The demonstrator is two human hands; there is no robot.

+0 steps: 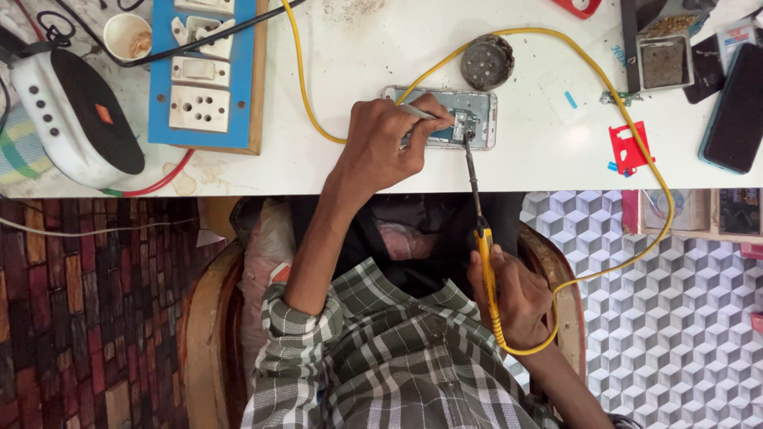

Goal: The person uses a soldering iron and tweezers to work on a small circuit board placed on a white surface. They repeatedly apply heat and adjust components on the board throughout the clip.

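An opened phone (483, 111) with its back off lies on the white table (413, 167), its circuit board exposed. My left hand (385, 143) rests on the phone's left half and is shut on thin metal tweezers (421, 113), whose tips point at the board. My right hand (517, 294), below the table edge, grips the yellow handle of a soldering iron (479, 214). The iron's dark tip touches the board near the tweezers. Its yellow cable (636, 135) loops around the right of the table and back over the phone.
A blue switch and socket board (208, 75) sits at the upper left beside a white and black speaker (75, 119) and a small cup (127, 36). A round grey tin (487, 61) lies above the phone. At right are red plastic pieces (629, 148), a small tray (664, 59) and a dark phone (735, 107).
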